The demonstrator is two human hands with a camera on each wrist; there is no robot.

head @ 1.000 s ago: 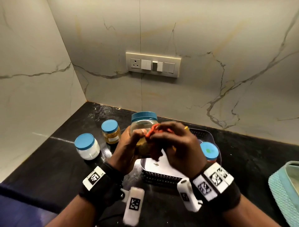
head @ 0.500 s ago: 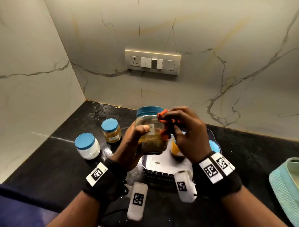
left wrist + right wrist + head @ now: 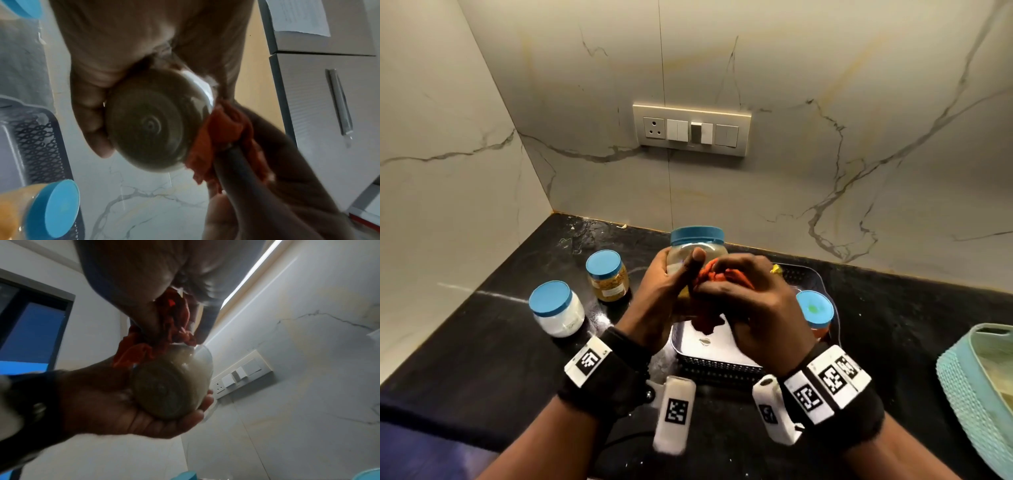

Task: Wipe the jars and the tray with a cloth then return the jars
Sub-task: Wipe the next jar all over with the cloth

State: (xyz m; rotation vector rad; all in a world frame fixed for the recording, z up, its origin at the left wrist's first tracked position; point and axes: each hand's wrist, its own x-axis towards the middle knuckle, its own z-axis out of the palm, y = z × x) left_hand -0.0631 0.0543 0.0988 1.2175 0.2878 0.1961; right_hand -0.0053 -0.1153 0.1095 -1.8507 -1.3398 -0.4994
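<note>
So the person's got a clear jar (image 3: 697, 251) with a blue lid lifted up off the black desk (image 3: 482, 342), held over the near-left part of the grey tray (image 3: 709, 356). The left hand (image 3: 664, 294) is wrapped round the jar's side, thumb up across the glass, fingers cupping the far side; from the left wrist view you're looking straight at the jar's round bottom (image 3: 152, 125). The right hand (image 3: 753, 308) has an orange cloth (image 3: 717, 277) bunched up in its curled fingers and pressed against the right side of the jar, a bit of cloth hanging down below.

One more blue-lidded jar (image 3: 815, 313) with orange stuff in it stands at the right end of the tray. Two others sit on the desk to the left of the tray: a small one with yellowish contents (image 3: 607, 275) and, nearer, one filled with white powder (image 3: 556, 308). A mint-green basket (image 3: 976, 394) pokes in at the right edge, well apart from the tray. Switch panel (image 3: 691, 129) on the marble wall behind.
</note>
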